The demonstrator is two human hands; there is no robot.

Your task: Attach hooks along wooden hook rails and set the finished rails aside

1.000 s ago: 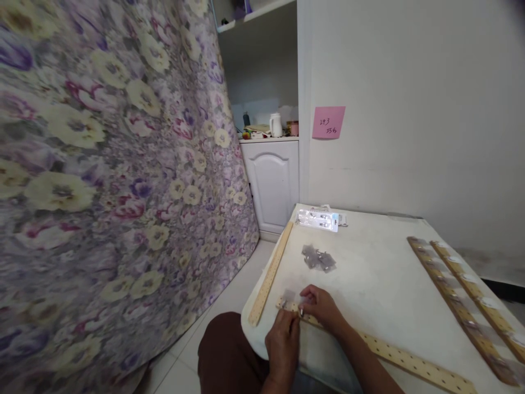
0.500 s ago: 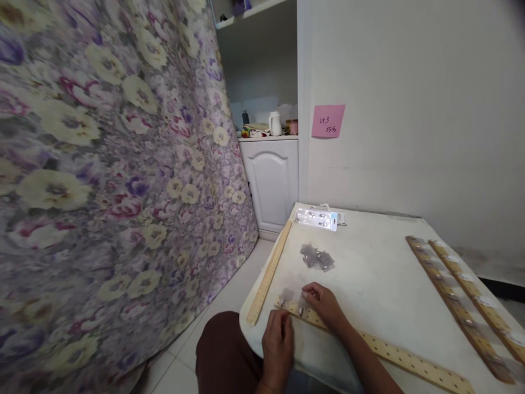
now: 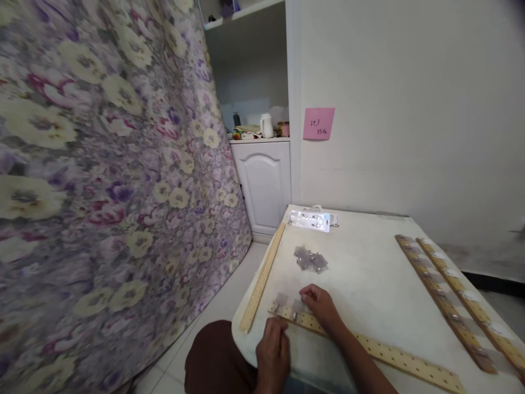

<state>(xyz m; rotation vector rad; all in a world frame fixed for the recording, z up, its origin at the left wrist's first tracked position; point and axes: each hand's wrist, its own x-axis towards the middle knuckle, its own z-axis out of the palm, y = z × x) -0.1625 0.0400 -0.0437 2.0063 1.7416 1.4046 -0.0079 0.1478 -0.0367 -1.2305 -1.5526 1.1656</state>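
1. The pale perforated strip [image 3: 394,355] lies on the desk [image 3: 361,268], the left grey packet [image 3: 282,300] and right grey packet [image 3: 298,306] near its left end.
2. Right hand [image 3: 322,306]: fingertips at the right packet's corner; too small to tell whether they pinch it.
3. Left hand [image 3: 273,350]: fingers curled together beside the strip.
4. Beyond: a packet pile [image 3: 310,260].

The strip [image 3: 389,353] is pale yellow with dark dots, the note [image 3: 319,123] pink, the curtain [image 3: 123,191] cream-flowered lilac.
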